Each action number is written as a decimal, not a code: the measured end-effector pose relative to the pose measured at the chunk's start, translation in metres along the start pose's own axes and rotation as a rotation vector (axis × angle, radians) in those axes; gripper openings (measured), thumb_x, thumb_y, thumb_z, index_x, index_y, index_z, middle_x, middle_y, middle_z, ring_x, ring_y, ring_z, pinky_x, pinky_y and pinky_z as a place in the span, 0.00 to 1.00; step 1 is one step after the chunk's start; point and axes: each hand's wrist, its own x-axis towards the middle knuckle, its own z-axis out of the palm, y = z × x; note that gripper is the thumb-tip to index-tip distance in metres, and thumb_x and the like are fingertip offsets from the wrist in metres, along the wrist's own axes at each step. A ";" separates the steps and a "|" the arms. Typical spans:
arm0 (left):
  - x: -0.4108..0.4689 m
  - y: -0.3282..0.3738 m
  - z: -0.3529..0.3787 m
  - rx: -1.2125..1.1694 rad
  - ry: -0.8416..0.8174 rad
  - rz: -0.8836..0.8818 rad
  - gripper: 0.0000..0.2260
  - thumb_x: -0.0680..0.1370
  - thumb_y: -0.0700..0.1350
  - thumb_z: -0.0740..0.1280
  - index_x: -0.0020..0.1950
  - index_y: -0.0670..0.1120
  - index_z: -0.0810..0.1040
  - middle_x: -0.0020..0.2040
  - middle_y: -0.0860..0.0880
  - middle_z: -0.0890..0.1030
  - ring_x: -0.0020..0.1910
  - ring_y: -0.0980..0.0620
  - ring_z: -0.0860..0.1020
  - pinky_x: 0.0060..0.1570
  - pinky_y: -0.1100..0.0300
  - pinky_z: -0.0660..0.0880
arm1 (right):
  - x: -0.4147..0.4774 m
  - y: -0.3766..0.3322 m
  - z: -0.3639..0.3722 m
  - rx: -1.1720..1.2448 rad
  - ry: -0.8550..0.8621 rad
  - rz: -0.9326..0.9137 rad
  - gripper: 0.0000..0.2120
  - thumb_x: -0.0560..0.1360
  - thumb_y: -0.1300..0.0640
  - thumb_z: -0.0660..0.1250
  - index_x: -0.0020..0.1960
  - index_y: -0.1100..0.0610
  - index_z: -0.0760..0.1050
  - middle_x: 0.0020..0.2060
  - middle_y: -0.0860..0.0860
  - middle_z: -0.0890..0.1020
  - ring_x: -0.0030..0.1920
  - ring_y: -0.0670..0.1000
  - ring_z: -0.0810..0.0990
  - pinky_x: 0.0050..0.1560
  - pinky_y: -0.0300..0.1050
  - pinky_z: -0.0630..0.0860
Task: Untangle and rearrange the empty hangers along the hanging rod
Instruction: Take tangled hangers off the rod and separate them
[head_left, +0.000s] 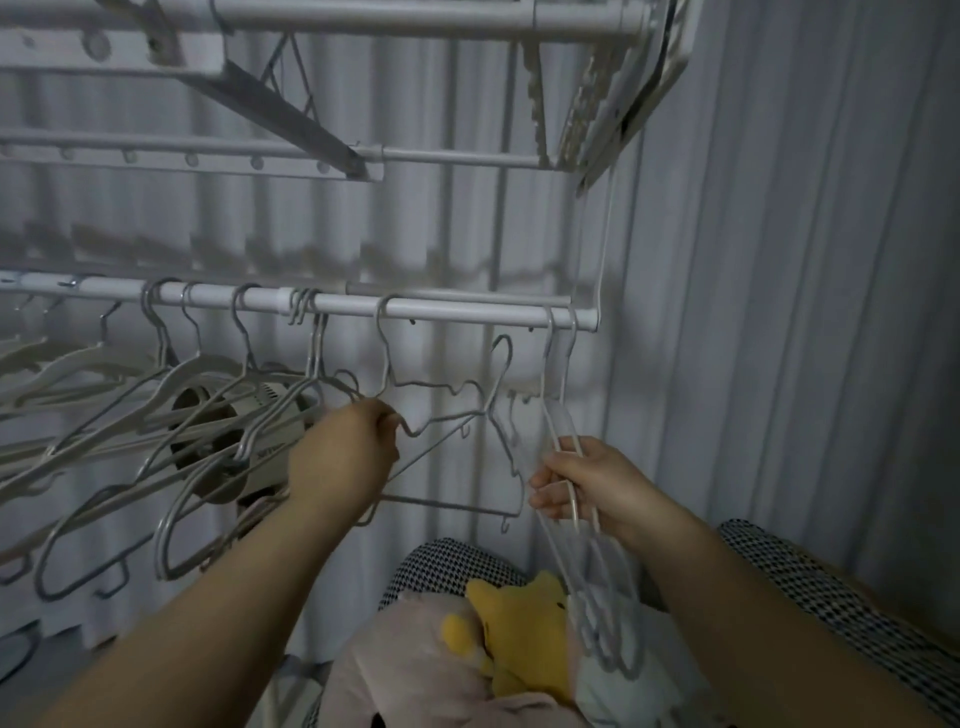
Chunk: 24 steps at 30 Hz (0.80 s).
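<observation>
- Gripping is confirmed at both hands. The left hand (343, 452) has its fingers curled round the wavy shoulder wire of a grey hanger (385, 358), whose hook sits mid-span on the hanging rod (457, 312).
- The right hand (587, 488) holds the long wires of two pale hangers (546, 364), with fingers closed round them. Both are hooked side by side at the rod's right end, and their lower parts trail down past the hand.
- A loose hanger (500, 379) hangs between the hands with its hook off the rod. It appears caught on the grey hanger, but the exact crossing point cannot be made out.
- A crowded bunch of hangers (156, 441) leans, overlapping, on the left part of the rod.
- Handling judgement: the hangers are thin coated wire, light and springy rather than rigid. They are likely to flex and to snag at the shoulder notches and small lower hooks.
- Recommended hold: take each hanger at the neck just below the hook, which should give the best control when lifting a hook clear. A hold on the low wires invites swing.
- Below the rod, a yellow plush toy (519, 623) lies beside checked fabric (831, 587).
</observation>
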 end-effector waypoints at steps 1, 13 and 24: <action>-0.004 -0.004 -0.002 0.011 0.008 0.001 0.11 0.79 0.45 0.57 0.48 0.44 0.78 0.41 0.46 0.81 0.42 0.43 0.80 0.42 0.55 0.73 | 0.000 0.000 -0.003 -0.059 0.033 -0.012 0.06 0.78 0.59 0.59 0.44 0.60 0.71 0.36 0.53 0.76 0.28 0.46 0.79 0.29 0.36 0.77; -0.100 -0.054 -0.098 0.132 0.037 -0.033 0.08 0.77 0.44 0.63 0.49 0.48 0.82 0.31 0.56 0.76 0.34 0.53 0.76 0.34 0.60 0.69 | -0.010 -0.026 0.040 -0.808 0.026 -0.583 0.20 0.77 0.57 0.61 0.68 0.58 0.65 0.68 0.54 0.65 0.57 0.53 0.72 0.58 0.36 0.64; -0.169 -0.102 -0.184 -0.005 -0.062 -0.119 0.14 0.73 0.39 0.67 0.32 0.57 0.74 0.36 0.58 0.76 0.37 0.63 0.76 0.36 0.73 0.68 | -0.068 -0.025 0.093 -0.543 -0.513 -0.191 0.11 0.76 0.59 0.62 0.35 0.56 0.74 0.28 0.50 0.74 0.23 0.44 0.71 0.29 0.36 0.73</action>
